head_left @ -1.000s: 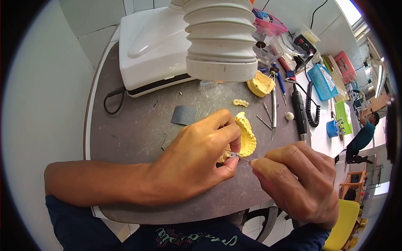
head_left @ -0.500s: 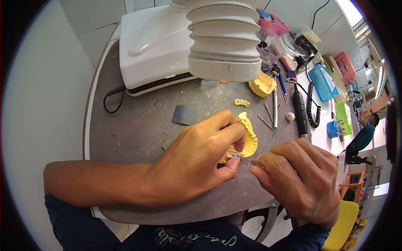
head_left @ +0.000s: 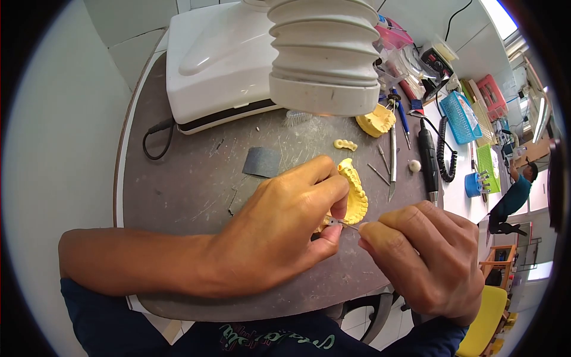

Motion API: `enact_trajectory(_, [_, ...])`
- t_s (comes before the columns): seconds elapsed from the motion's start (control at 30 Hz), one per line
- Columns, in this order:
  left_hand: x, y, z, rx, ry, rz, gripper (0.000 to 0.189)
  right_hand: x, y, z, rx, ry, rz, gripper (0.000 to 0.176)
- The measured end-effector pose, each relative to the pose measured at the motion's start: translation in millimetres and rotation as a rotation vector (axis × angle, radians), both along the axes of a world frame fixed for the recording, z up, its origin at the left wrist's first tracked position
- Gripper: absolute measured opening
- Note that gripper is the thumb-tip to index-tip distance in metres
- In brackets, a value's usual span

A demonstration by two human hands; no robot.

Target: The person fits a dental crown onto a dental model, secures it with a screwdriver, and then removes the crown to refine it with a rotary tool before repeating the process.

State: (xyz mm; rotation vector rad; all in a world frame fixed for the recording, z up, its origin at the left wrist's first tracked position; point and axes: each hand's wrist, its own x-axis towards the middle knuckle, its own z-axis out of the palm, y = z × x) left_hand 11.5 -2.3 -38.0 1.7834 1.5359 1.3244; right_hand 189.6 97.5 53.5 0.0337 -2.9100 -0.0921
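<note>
My left hand (head_left: 285, 220) is closed, its thumb and fingers pinching a small whitish piece (head_left: 333, 222) with a dark hole in it. A thin metal tool (head_left: 351, 226) is gripped in my right hand (head_left: 425, 256), which hides most of its shaft; the tip meets the small piece or lies right beside it. Under and behind my left fingers sits a yellow plaster dental cast (head_left: 357, 203), partly covered. Farther back lies a cream tooth bridge (head_left: 345, 144), and beyond it another dental cast (head_left: 376, 121).
A white suction hose (head_left: 324, 59) hangs over the bench beside a white box-shaped unit (head_left: 223, 71). Grey sandpaper (head_left: 262, 162) lies left of centre. On the right are a knife (head_left: 393, 154), a black handpiece (head_left: 427, 157) and baskets (head_left: 461, 116). Another person (head_left: 513, 196) stands far right.
The small piece has turned slightly in my left fingers. My right fingers have shifted a little on the tool, and less of its shaft shows. The whole view has moved slightly.
</note>
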Motion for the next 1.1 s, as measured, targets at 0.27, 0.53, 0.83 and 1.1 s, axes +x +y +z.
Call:
enact_trajectory(0.27, [-1, 0, -1, -0.005, -0.029, 0.000, 0.022, -1, -1, 5, 0.116, -0.068, -0.048, 0.022])
enact_trajectory(0.53, [-1, 1, -1, 0.010, -0.025, -0.009, 0.023, 1, 5, -7, 0.016, 0.062, 0.013, 0.033])
enact_trajectory(0.83, [-3, 1, 1, -0.023, -0.036, -0.008, 0.022, 1, 15, -1, -0.112, 0.090, -0.038, 0.044])
enact_trajectory(1.1, [-9, 2, 8, -0.104, -0.020, -0.010, 0.022, 1, 26, 4, -0.203, 0.124, -0.020, 0.054])
